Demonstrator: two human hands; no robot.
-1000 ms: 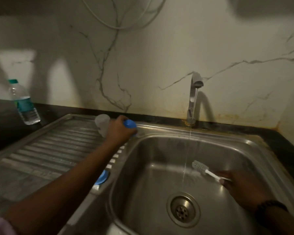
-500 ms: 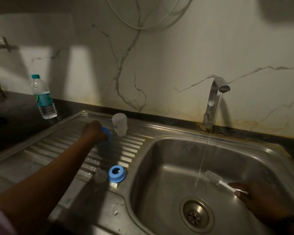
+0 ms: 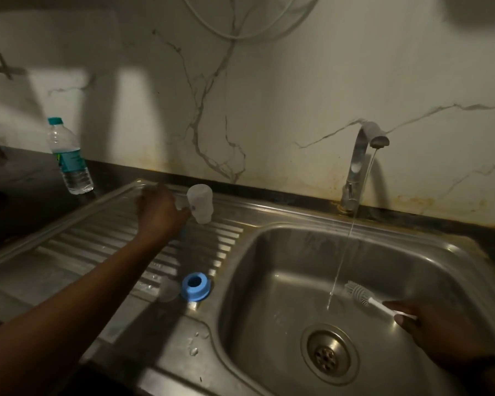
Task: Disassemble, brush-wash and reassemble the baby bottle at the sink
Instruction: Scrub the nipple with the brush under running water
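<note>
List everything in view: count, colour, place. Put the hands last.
water bottle: one, clear, teal cap and label, counter at far left
bottle body: one, translucent white, back of the drainboard
collar ring: one, blue, drainboard by the basin edge
clear part: one, beside the ring; kind unclear
tap: one, steel, running
sink basin: one, steel
drain: one, basin floor
brush: one, white handle, grey head, over the basin
left hand: by the bottle body; grip unclear
right hand: holds the brush

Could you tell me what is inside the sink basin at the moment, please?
Inside the sink basin: the right hand holding a white brush beside the thin water stream, and the drain strainer. The hand hides the handle's end.
</note>
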